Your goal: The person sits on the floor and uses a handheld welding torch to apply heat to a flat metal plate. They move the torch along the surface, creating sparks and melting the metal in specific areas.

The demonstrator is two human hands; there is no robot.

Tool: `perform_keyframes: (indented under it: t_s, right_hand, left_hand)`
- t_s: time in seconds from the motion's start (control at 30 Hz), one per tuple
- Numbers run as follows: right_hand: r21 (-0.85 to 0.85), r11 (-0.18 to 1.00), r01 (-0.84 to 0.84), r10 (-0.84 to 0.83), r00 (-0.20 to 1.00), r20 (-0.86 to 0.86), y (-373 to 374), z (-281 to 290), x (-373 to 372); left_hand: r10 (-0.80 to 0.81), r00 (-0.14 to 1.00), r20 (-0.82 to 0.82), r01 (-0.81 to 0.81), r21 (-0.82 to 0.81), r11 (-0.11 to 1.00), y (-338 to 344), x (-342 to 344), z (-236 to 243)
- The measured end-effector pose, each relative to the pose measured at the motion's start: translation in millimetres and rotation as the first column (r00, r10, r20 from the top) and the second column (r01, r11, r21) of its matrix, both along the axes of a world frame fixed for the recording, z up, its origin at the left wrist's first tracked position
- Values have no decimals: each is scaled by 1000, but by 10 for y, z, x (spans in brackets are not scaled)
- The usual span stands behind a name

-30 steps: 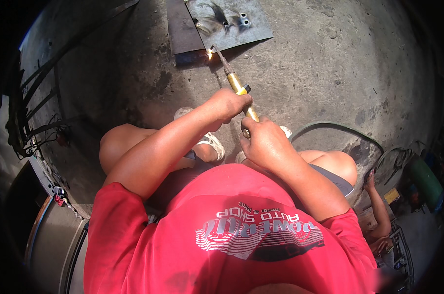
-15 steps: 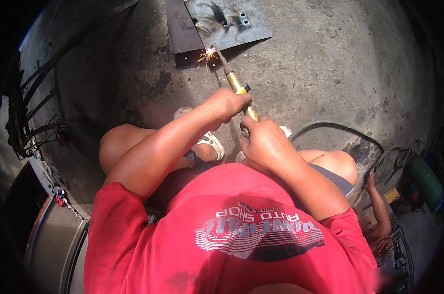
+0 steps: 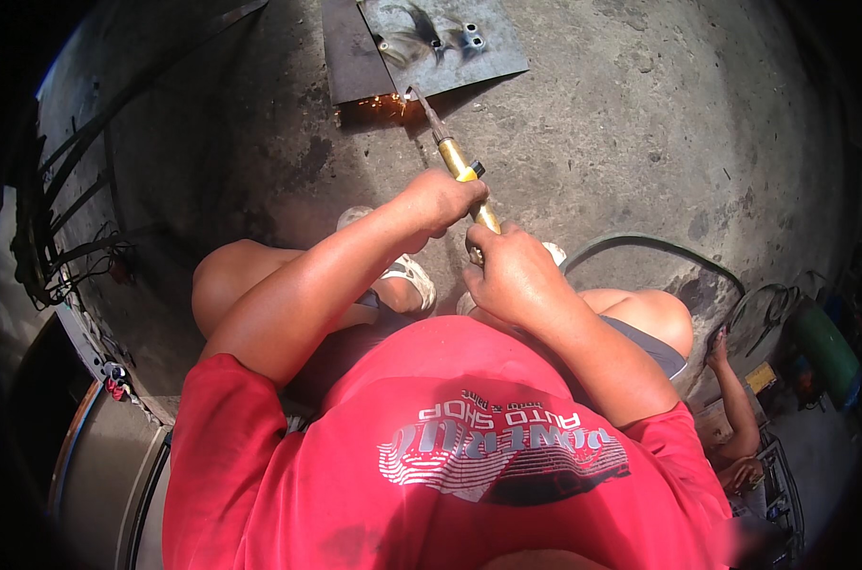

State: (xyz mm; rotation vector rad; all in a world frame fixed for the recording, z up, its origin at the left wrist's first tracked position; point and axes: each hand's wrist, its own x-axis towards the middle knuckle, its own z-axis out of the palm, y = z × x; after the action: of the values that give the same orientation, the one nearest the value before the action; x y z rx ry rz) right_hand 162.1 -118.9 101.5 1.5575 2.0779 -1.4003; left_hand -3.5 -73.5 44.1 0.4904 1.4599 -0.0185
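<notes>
A brass-coloured gas torch (image 3: 453, 152) slants away from me, its dark tip touching or nearly touching the near edge of a grey metal sheet (image 3: 502, 57). My left hand (image 3: 440, 201) is wrapped round the torch's body, close behind a small black knob. Further back, my right hand (image 3: 515, 264) grips the rear end of the same torch, which its fingers partly hide. Orange sparks (image 3: 385, 106) scatter below the sheet's near corner. Several small holes and dark scorch marks show in the sheet. A darker metal plate (image 3: 355, 62) adjoins it on the left.
Stained concrete floor (image 3: 631, 152) lies around the sheet. A dark hose (image 3: 654, 241) curves across the right side toward coiled lines and a green cylinder (image 3: 827, 351). Another person's arm (image 3: 737, 408) shows at lower right. Dark cables or straps (image 3: 70, 180) hang at the left.
The bright glow at the torch tip has faded, and the sparks now spread further left under the sheet. Both hands hold almost the same place.
</notes>
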Motion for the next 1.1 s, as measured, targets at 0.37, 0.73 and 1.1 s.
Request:
perform_keyframes:
  t_s: [0.37,0.73,1.1]
  right_hand:
    - [21,1000,7,-7,1000,-22,-26,-8,10]
    - [42,999,3,-1,999,-39,-26,-51,21]
    - [91,991,102,-100,995,-26,53,-25,39]
  left_hand:
    - [-26,1000,1,26,-2,1000,-10,-33,-75]
    - [-17,999,-30,18,39,999,-14,2,-62]
    - [17,1000,16,-21,275,961,-2,17,-34]
